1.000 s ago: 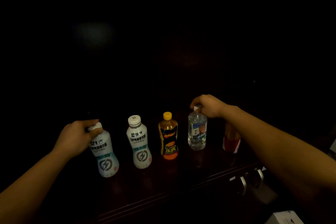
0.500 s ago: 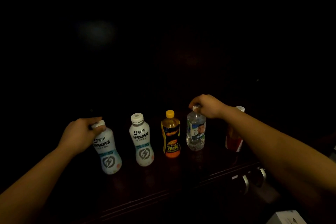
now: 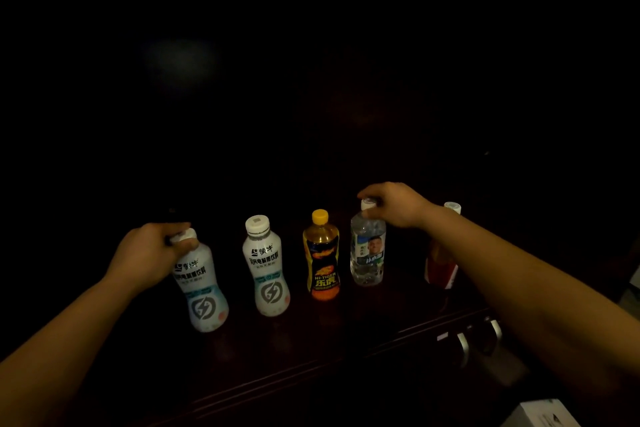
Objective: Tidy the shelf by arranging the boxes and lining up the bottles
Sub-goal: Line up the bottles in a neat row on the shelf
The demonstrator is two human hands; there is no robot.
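Observation:
Several bottles stand in a row on a dark wooden shelf. My left hand grips the cap of the leftmost white drink bottle. To its right stand a second white bottle and an orange-capped energy drink bottle. My right hand holds the cap of a clear water bottle. A red bottle with a white cap stands at the far right, partly hidden behind my right forearm.
The back of the shelf is dark and nothing shows there. Metal drawer handles sit below the shelf's front edge at the right. A white box corner shows at the bottom right.
The clear water bottle under my right hand has shifted slightly left and back. The red bottle's white cap has come into view. My left hand stays on the leftmost bottle's cap.

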